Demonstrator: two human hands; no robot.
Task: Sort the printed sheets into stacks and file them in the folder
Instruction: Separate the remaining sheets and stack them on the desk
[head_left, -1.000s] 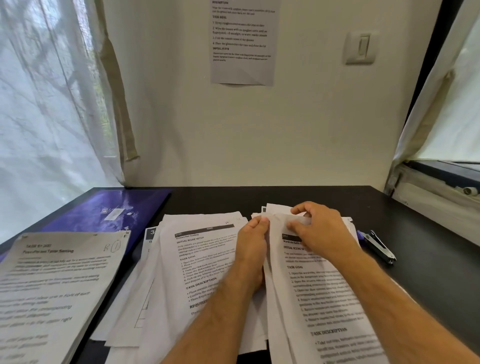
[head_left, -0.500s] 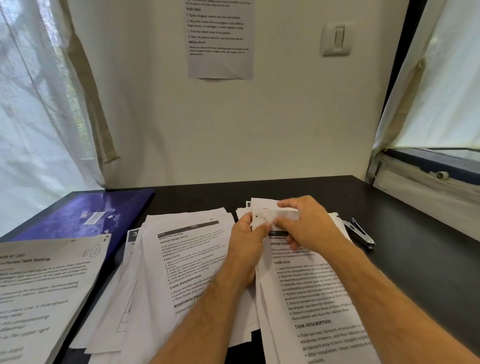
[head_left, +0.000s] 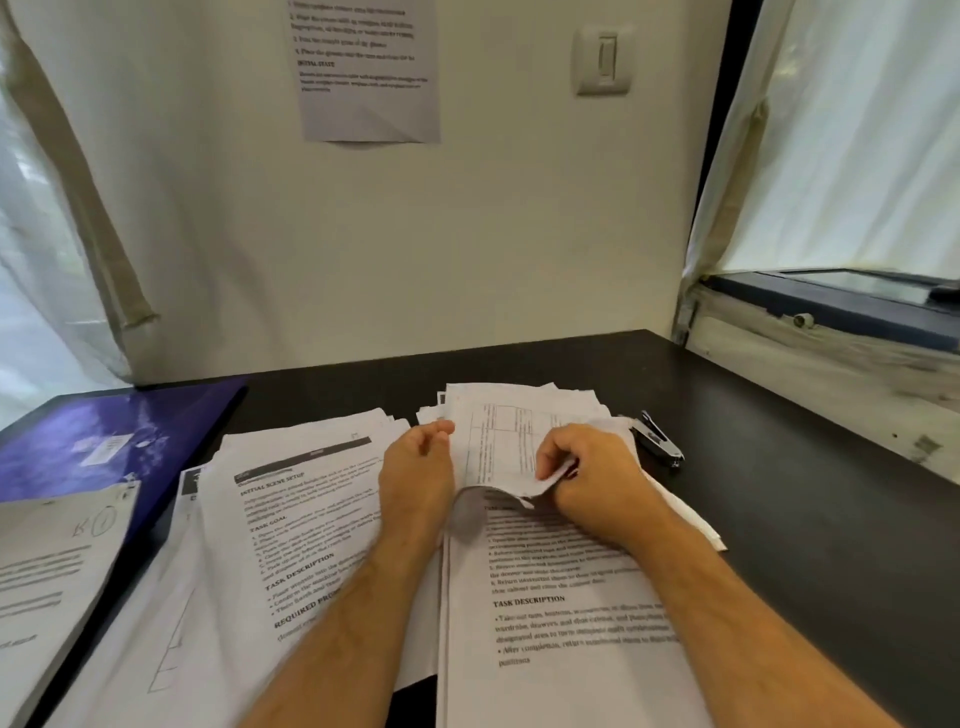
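The right hand (head_left: 587, 475) pinches the folded-back top sheet (head_left: 511, 441), thin, limp and easily creased, at its curled edge, while the open left hand (head_left: 418, 470) steadies the stack (head_left: 561, 613) beneath both hands.

A: We see matt white paper sheets (head_left: 561, 613) on a smooth, matt black desk (head_left: 810, 509).
B: We also note the glossy purple plastic folder (head_left: 104, 441) and shiny metal stapler (head_left: 658, 440).
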